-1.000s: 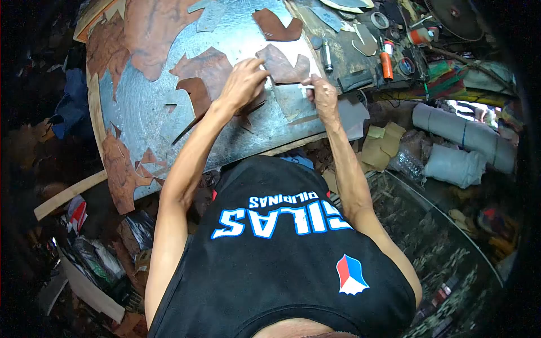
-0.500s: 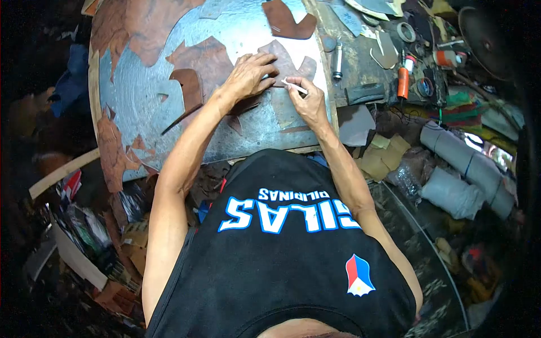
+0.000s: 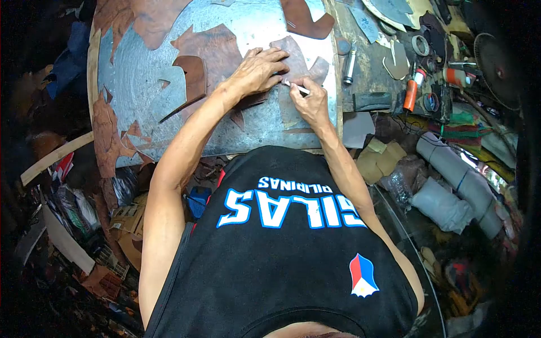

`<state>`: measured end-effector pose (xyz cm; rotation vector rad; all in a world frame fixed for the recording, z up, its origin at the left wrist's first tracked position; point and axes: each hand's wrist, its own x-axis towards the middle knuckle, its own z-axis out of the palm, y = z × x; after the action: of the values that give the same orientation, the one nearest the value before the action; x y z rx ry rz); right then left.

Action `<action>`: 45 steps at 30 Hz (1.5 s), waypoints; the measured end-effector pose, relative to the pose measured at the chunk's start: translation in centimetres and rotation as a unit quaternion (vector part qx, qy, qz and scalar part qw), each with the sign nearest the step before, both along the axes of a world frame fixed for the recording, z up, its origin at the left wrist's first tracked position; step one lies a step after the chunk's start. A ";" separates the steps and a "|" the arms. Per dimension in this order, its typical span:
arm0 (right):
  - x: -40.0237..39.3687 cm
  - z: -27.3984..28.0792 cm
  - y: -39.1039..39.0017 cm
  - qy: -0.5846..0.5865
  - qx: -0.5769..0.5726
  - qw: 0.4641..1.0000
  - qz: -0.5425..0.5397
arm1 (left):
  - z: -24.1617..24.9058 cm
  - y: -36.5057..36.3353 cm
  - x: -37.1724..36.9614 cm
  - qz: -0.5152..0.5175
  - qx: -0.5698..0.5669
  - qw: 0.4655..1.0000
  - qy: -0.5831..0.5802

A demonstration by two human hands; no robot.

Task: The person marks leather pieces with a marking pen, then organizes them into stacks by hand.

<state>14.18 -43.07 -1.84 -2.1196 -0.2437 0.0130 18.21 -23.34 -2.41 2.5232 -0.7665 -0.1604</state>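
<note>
My left hand (image 3: 258, 73) lies with its fingers stretched over a grey-brown flat piece (image 3: 289, 49) with a curved outline, pressing it on the metal-topped table (image 3: 141, 84). Just right of it, my right hand (image 3: 311, 104) pinches a slim white pen-like tool (image 3: 302, 89). Its tip rests near the lower edge of that flat piece, close to my left fingertips. Under and beside my left wrist is a ragged brown leather sheet (image 3: 211, 53). Further left, a stack of cut brown leather pieces (image 3: 193, 76) sits by a grey curved piece (image 3: 169, 87).
A brown cut leather piece (image 3: 307, 21) lies at the far side. On the right-hand bench are a flashlight (image 3: 350, 63), an orange cylinder (image 3: 411, 96), a tape roll (image 3: 420, 45) and a dark block (image 3: 372, 101). Leather scraps (image 3: 107, 132) hang over the left edge.
The whole view has shifted slightly. My right hand has moved a little left along the flat piece, bringing the white tool nearer to my left fingertips. My left hand stays on the piece.
</note>
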 end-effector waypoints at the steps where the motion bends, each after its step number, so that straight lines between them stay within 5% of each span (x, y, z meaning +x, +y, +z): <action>1: 0.0 0.3 -0.1 0.035 0.001 0.999 0.007 | 0.0 0.0 0.0 0.002 0.003 1.000 0.002; 11: 0.3 -0.2 -0.1 -0.007 0.004 1.000 -0.008 | 0.6 -0.2 0.6 -0.019 0.028 0.999 -0.010; 13: 0.2 0.7 -1.2 0.149 0.126 0.981 -0.001 | 1.5 -0.5 1.0 -0.050 0.053 0.997 -0.032; 15: 0.1 1.4 -2.4 0.149 0.133 0.979 -0.029 | 2.6 -1.4 1.5 -0.055 0.070 0.996 -0.028; 17: -0.2 0.9 -3.6 0.108 0.154 0.967 -0.170 | 2.9 -2.2 1.5 -0.064 0.085 0.994 -0.022; 22: 0.2 1.8 -3.6 0.067 -0.019 0.986 -0.152 | 1.6 -2.9 2.9 -0.105 0.074 0.989 -0.071; 27: 0.9 0.2 -4.2 0.079 0.033 0.985 -0.153 | 1.1 -3.1 3.6 -0.199 0.087 0.974 -0.068; 31: 1.3 2.4 -4.2 0.176 0.121 0.956 -0.200 | 0.5 -3.7 2.9 -0.150 0.025 0.984 -0.098; 37: 1.1 0.6 -4.9 0.074 0.202 0.959 -0.185 | 0.7 -6.4 1.7 -0.003 0.007 0.996 -0.090; 45: 0.3 -0.3 -5.5 0.092 0.238 0.950 -0.182 | 1.6 -4.9 3.4 -0.074 0.035 0.996 -0.023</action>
<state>14.51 -48.58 -2.12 -1.6393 0.2393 -0.0599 21.56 -28.23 -0.78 2.5425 -0.9818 -0.1822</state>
